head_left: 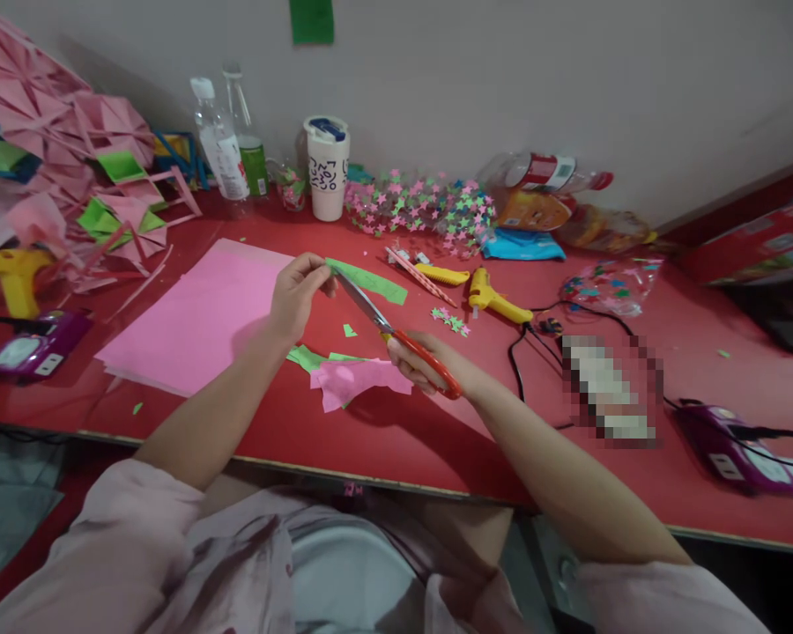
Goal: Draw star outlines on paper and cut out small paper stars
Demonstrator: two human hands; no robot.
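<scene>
My left hand [299, 295] pinches one end of a narrow green paper strip [380, 284] above the red table. In my right hand [429, 361] is a pair of scissors [429, 361] with orange-red handles. Their blades reach up and left to the strip, with the tips close to my left fingers. Under the hands lie pink paper scraps [353, 380] and green paper scraps [306, 357], and a small green snippet [350, 330]. A stack of pink paper sheets [191, 317] rests beneath my left forearm.
Behind the hands lie small paper stars [450, 320], a yellow glue gun [499, 299] with a black cord, and a yellow cutter [442, 275]. A tumbler [327, 167] and bottles [221, 145] stand along the wall. Pink folded paper shapes [53, 114] pile up at the left.
</scene>
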